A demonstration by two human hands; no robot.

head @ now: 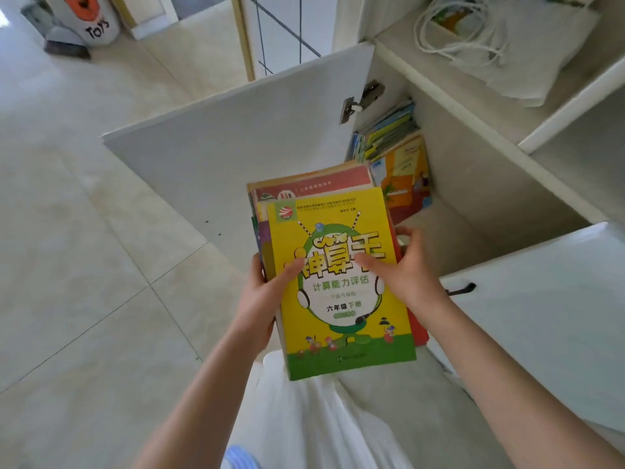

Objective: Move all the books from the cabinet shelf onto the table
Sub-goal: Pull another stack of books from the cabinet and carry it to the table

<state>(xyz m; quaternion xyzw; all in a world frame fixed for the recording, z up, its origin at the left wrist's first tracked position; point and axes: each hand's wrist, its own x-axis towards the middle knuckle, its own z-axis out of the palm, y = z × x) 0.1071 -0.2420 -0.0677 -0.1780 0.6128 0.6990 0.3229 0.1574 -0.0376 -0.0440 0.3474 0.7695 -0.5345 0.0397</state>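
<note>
Both hands, left hand (260,296) and right hand (402,269), are gripping a stack of books (338,275) between them, near the open cabinet (473,204).

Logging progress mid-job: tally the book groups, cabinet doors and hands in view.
Book groups: 2, the held stack and books left in the cabinet
Open cabinet doors: 2
Hands: 2, left hand, right hand
Total: 6

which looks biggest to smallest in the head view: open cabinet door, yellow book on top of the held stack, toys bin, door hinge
1. open cabinet door
2. yellow book, though it is nearest the camera
3. toys bin, far off and cropped, so unsure
4. door hinge
</note>
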